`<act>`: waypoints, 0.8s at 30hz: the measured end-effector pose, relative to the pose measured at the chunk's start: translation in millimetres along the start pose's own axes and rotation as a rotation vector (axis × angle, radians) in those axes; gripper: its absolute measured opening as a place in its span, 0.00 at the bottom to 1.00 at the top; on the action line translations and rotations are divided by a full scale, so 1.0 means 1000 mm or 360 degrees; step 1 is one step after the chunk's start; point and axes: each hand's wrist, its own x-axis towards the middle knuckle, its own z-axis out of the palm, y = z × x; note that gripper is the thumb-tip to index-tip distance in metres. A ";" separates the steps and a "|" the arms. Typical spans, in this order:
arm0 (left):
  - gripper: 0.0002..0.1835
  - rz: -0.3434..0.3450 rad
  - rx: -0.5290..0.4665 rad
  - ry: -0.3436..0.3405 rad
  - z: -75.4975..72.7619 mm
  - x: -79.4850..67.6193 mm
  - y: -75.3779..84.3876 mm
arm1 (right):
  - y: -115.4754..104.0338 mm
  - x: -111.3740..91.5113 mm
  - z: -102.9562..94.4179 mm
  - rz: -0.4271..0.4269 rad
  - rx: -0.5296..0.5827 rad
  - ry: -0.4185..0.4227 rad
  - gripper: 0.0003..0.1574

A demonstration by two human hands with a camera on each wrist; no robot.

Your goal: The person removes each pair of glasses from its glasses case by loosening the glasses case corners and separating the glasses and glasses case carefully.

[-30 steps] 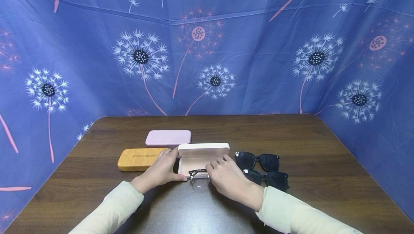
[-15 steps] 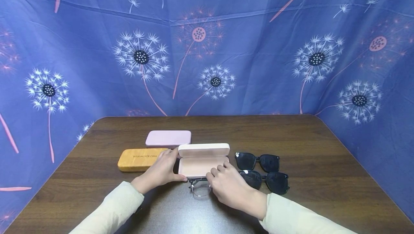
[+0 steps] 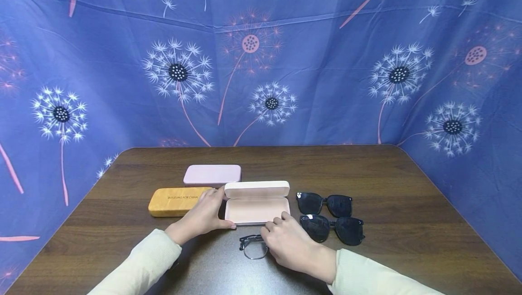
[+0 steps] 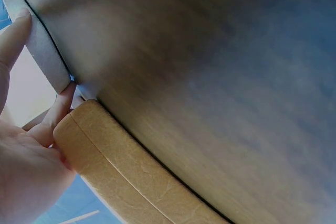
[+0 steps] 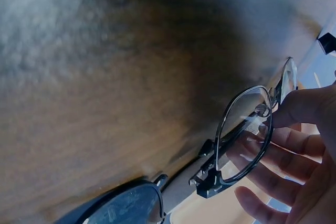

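My left hand point(image 3: 204, 211) grips the left end of a white glasses case point(image 3: 256, 187), thumb at its front corner and fingers at the back. The case stands with its lid up, showing a pale pink inside with nothing in it. My right hand point(image 3: 291, 243) pinches a pair of clear eyeglasses point(image 3: 255, 249) with dark frames, in front of the case. In the right wrist view, thumb and fingers hold the eyeglasses point(image 5: 244, 129) near the bridge, temples folded. From the head view, the right hand hides half of them.
A yellow glasses case point(image 3: 175, 202) with lettering lies left, partly behind the left hand. Behind it is a closed pink case point(image 3: 212, 175). To the right lie two pairs of black sunglasses, a back pair point(image 3: 340, 205) and a front pair point(image 3: 350, 230).
My right hand has drawn the eyeglasses from over the front of the white case toward the near side of the table. The left hand and the case have stayed in place.
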 end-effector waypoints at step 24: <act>0.47 0.0003 0.0013 -0.0004 0.000 0.000 0.000 | 0.006 0.001 -0.004 0.0015 0.0078 -0.0069 0.13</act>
